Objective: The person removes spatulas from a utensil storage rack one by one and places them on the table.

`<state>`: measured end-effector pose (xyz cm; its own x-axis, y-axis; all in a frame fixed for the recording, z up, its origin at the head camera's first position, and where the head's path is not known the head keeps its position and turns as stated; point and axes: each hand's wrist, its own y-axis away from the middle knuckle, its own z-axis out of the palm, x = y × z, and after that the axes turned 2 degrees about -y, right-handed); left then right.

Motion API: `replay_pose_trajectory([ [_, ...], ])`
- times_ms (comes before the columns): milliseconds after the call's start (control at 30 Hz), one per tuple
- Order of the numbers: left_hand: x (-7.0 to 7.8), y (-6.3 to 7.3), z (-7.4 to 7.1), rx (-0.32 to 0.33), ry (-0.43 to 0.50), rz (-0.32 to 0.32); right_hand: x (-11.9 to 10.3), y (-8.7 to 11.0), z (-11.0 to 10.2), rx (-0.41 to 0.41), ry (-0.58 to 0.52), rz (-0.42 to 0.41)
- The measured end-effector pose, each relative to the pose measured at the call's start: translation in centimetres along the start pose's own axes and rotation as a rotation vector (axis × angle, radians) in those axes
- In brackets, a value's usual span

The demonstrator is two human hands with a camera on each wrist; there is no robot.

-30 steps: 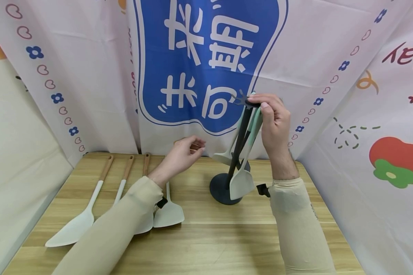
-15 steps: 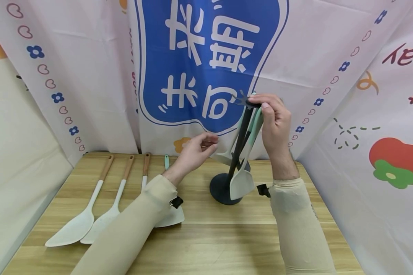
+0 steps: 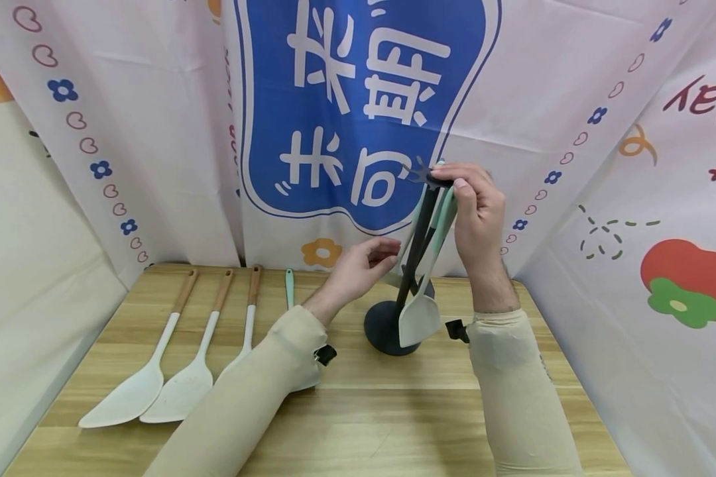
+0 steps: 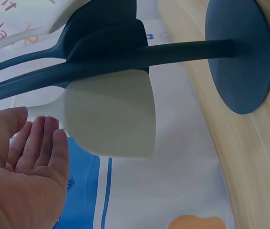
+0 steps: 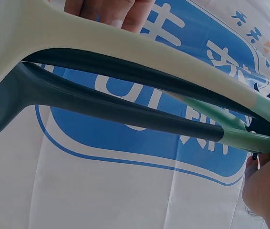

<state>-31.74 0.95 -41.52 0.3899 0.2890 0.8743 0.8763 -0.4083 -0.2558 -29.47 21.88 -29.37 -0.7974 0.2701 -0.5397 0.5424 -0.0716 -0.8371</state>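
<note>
A dark utensil stand (image 3: 414, 238) with a round base rises right of the table's middle. At its top, my right hand (image 3: 480, 212) grips the hook ring beside the mint handle of a hanging pale spatula (image 3: 419, 321). My left hand (image 3: 360, 268) has come up to the stand's left side. In the left wrist view, its thumb and loosely bent fingers (image 4: 44, 143) lie at the neck of another hanging pale turner (image 4: 113, 114). Dark utensils (image 4: 104, 28) hang behind the pole there. The right wrist view shows a dark utensil (image 5: 125, 112) with a mint end.
Three white turners with wooden handles lie on the wooden table (image 3: 453, 411) at left, the leftmost turner (image 3: 128, 397) fully visible. A mint-handled utensil (image 3: 290, 285) lies beside them, partly under the left forearm. A printed cloth (image 3: 346, 132) hangs behind the table.
My left hand has moved right, from over the table to the turner on the stand's left, uncovering more of the lying utensils. My right hand and the stand have stayed put.
</note>
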Motion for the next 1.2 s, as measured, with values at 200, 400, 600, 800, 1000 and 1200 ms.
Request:
replay_pose_trajectory([
  [200,0.4,-0.4,0.6,-0.021,-0.009,-0.008,0.0,0.0,0.0,0.001,0.004,0.010],
  [400,0.5,-0.6,0.8,-0.020,-0.002,-0.014,0.4,0.0,-0.2,-0.007,0.015,0.011],
  [600,0.5,-0.8,0.8,-0.007,-0.017,-0.018,0.3,0.0,-0.2,-0.007,0.018,0.006],
  [800,0.7,-1.0,0.7,0.003,-0.014,-0.010,0.3,0.0,-0.2,-0.012,0.023,0.005],
  [1000,0.9,-1.1,0.5,0.018,-0.022,-0.006,0.3,0.0,-0.2,-0.008,0.019,0.011],
  [1200,0.8,-1.2,0.2,0.035,-0.021,-0.006,0.2,0.0,-0.2,-0.009,0.015,0.005],
])
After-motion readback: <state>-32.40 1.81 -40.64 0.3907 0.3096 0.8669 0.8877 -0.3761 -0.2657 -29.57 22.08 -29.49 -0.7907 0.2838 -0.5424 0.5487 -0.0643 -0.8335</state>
